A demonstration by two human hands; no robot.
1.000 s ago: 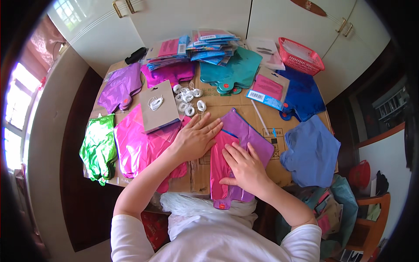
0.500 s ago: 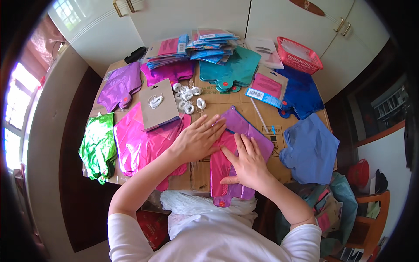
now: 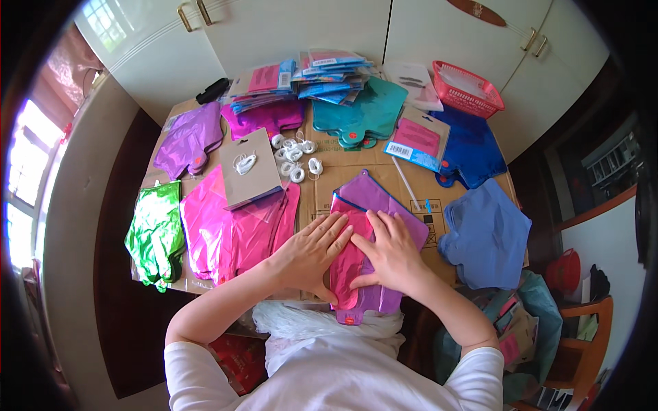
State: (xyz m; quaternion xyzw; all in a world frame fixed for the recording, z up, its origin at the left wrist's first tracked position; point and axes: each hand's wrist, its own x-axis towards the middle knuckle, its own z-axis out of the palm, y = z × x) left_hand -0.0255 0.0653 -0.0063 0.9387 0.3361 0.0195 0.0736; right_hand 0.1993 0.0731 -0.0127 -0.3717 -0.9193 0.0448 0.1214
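Note:
My left hand point(image 3: 310, 253) and my right hand point(image 3: 391, 252) both lie flat, fingers spread, on a folded pink foil balloon point(image 3: 346, 267). The pink one rests on top of a purple foil balloon point(image 3: 384, 198) near the front edge of the cardboard-covered table point(image 3: 329, 188). The two hands touch each other at the fingertips. Neither hand grips anything; they press down on the foil.
Pink foil balloons point(image 3: 226, 229) and a grey card point(image 3: 248, 168) lie to the left, with a green balloon point(image 3: 154, 229) and a purple one point(image 3: 188, 140) beyond. White ribbon rolls point(image 3: 296, 154), packet stacks point(image 3: 308, 75), teal point(image 3: 363, 113) and blue balloons point(image 3: 483, 233), a red basket point(image 3: 466, 89) surround.
Both hands have slid toward me and closer together along the pink balloon, pressing it flat; the left hand moved right onto it.

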